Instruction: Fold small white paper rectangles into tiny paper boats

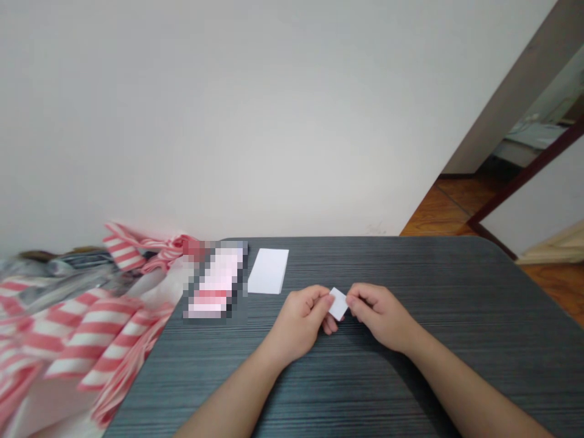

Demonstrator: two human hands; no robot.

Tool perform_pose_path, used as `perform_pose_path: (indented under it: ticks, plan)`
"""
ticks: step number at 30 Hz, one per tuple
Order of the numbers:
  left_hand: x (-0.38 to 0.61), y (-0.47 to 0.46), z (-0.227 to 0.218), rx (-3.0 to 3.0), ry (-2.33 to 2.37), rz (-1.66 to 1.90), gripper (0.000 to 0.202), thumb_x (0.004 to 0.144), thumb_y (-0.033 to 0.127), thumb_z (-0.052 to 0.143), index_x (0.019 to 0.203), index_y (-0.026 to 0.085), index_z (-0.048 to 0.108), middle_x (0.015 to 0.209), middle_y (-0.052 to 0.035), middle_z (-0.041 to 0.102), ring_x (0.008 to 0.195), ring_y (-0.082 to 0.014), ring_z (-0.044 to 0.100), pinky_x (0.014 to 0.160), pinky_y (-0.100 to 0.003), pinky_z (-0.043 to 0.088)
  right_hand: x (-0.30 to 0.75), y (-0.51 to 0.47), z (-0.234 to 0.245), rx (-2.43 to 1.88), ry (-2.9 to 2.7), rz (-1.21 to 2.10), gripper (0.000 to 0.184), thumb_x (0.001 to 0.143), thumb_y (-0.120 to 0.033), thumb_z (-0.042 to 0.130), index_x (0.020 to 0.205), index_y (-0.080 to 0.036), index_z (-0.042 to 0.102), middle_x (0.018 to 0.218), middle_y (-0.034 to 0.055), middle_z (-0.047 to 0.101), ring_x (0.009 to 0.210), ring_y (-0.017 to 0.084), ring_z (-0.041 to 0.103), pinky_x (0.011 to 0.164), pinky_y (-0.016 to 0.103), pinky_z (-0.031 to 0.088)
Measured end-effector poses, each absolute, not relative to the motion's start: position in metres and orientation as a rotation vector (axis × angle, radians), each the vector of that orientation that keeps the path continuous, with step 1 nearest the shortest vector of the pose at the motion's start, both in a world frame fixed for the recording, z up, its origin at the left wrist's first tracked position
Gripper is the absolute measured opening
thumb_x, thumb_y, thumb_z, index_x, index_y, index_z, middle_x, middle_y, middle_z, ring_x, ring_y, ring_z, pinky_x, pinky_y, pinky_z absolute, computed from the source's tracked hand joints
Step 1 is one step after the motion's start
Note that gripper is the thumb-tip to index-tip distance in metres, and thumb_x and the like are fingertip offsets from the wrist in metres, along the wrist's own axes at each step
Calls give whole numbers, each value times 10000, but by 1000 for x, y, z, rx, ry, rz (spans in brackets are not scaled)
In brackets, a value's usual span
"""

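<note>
Mid-table on a dark grey laminate table (424, 274), left hand (298, 322) and right hand (381, 316) pinch one small white paper square (338, 304) between curled fingers (314, 297); white paper stack (268, 271) lies at eleven o'clock.

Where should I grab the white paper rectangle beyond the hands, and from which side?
Take the white paper rectangle by its right long edge, coming from the right with the right hand. It lies flat on the dark tabletop, and a blurred item sits close along its left edge.
</note>
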State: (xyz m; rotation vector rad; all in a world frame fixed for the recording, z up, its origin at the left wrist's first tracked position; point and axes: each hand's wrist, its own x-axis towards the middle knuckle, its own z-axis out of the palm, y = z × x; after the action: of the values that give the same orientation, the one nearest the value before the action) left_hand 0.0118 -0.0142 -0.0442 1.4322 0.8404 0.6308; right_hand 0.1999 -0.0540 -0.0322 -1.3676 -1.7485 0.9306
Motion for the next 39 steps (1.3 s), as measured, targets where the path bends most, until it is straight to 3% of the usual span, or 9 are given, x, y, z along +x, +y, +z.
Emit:
perform_pose_path:
  ticks: [6, 19, 25, 31, 39]
  plan:
    - [13, -15, -44, 1447, 843, 624, 277, 945, 376, 510, 840, 148, 627, 602, -6, 653, 513, -114, 594, 535, -213, 481, 200, -54, -42, -1344, -1719, 1045, 195, 899, -297, 601, 760, -166, 638, 715, 13, 657, 649, 146, 559, 626, 245, 427]
    - [13, -14, -42, 1430, 816, 618, 287, 914, 389, 564, 784, 141, 625, 629, -16, 656, 531, -108, 587, 539, -206, 470, 199, -54, -39, -1369, -1739, 1076, 201, 895, -260, 600, 721, -161, 618, 696, 12, 650, 641, 137, 555, 636, 253, 437]
    - [13, -14, -42, 1384, 810, 633, 300, 923, 396, 546, 811, 133, 636, 646, -24, 664, 514, -104, 574, 532, -211, 476, 199, -55, -46, -1193, -1564, 1188, 133, 894, -294, 634, 960, -197, 572, 774, 10, 651, 664, 144, 599, 625, 258, 481]
    - [12, -13, -45, 1400, 802, 635, 325, 938, 404, 525, 815, 134, 657, 626, -20, 649, 522, -100, 567, 536, -201, 459, 202, -55, -44, -1128, -1722, 1032, 52, 889, -231, 643, 926, -198, 627, 922, 45, 623, 742, 148, 606, 684, 279, 491]
    - [12, -13, -44, 1377, 791, 628, 345, 929, 414, 530, 772, 132, 653, 639, -37, 667, 520, -109, 579, 532, -210, 464, 205, -52, -39, -1099, -1850, 855, 47, 885, -158, 644, 905, -197, 662, 875, 35, 610, 767, 149, 593, 696, 267, 470]
